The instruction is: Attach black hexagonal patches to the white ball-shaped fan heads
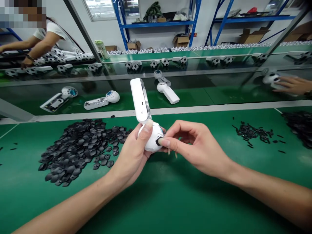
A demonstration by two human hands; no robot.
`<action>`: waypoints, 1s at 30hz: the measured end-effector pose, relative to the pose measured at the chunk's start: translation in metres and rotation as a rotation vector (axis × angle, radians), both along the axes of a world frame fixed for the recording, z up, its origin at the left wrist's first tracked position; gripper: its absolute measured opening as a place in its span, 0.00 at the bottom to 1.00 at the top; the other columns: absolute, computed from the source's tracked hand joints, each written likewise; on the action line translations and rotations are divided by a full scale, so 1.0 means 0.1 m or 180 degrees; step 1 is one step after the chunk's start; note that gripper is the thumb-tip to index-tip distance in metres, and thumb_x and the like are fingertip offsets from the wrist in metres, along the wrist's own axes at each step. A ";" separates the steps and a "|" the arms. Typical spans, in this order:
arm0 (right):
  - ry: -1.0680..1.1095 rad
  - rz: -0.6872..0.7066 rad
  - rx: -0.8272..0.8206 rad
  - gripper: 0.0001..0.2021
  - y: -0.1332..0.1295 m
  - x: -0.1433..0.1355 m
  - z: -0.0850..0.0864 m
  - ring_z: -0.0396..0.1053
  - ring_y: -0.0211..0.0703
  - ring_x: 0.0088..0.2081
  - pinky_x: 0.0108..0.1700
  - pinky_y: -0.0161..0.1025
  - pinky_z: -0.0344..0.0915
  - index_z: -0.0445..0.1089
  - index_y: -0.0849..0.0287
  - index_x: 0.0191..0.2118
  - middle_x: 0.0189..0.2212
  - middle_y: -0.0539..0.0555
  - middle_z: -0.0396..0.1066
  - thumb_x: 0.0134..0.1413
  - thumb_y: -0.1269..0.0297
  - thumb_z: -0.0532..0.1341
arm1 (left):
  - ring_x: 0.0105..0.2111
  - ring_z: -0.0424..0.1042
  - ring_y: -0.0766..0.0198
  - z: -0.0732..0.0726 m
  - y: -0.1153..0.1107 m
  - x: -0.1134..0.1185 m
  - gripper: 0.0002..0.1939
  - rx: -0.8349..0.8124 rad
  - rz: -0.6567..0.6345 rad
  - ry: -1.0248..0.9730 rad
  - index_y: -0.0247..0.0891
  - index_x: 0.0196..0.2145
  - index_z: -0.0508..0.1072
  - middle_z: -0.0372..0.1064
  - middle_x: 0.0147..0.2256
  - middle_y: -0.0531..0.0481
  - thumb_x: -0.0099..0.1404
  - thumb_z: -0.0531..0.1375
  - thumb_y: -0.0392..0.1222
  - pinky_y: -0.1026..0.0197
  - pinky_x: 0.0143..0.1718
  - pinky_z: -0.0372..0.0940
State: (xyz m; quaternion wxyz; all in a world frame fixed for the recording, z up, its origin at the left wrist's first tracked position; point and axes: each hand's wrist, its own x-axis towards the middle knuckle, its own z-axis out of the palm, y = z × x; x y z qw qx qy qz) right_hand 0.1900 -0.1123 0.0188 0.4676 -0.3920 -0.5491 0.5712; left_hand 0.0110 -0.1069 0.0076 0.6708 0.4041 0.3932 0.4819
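My left hand (136,144) is wrapped round a white device (140,100) with a ball-shaped head and a long flat handle that points up and away. The thumb lies on the ball near the joint. My right hand (195,143) pinches a small black pentagonal piece (158,141) between thumb and forefinger, against the side of the ball. Whether the piece is seated there I cannot tell. To the left of my left hand spreads a large heap of black pentagonal pieces (80,146), several lying loose at its edge.
Smaller black slivers (253,132) and a dark pile (301,126) lie at the right. Beyond a pale ledge (207,109), white devices (102,100) rest on the green belt. A co-worker's hand (290,85) reaches in from the right; another person (58,35) works at the far left.
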 end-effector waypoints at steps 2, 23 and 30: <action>-0.0193 -0.0104 0.0065 0.12 -0.01 0.00 -0.02 0.71 0.33 0.28 0.28 0.28 0.67 0.79 0.59 0.31 0.27 0.47 0.79 0.53 0.64 0.80 | 0.34 0.72 0.65 0.01 -0.02 0.02 0.30 -0.0010 0.0087 0.0088 0.36 0.42 0.78 0.74 0.35 0.49 0.60 0.75 0.67 0.66 0.35 0.73; 0.0187 0.0033 -0.0183 0.18 0.00 -0.02 0.00 0.74 0.38 0.27 0.33 0.36 0.75 0.77 0.58 0.28 0.24 0.49 0.76 0.48 0.53 0.82 | 0.33 0.70 0.64 0.00 -0.04 -0.01 0.30 0.0208 0.0116 0.0452 0.38 0.45 0.75 0.73 0.38 0.49 0.63 0.73 0.68 0.64 0.32 0.69; 0.0157 -0.0170 0.0071 0.14 -0.07 -0.04 -0.05 0.74 0.37 0.28 0.33 0.33 0.72 0.77 0.58 0.30 0.26 0.48 0.78 0.53 0.59 0.80 | 0.34 0.70 0.65 0.01 -0.08 0.02 0.30 0.0151 0.0257 0.0377 0.38 0.45 0.76 0.73 0.39 0.50 0.62 0.74 0.67 0.66 0.34 0.71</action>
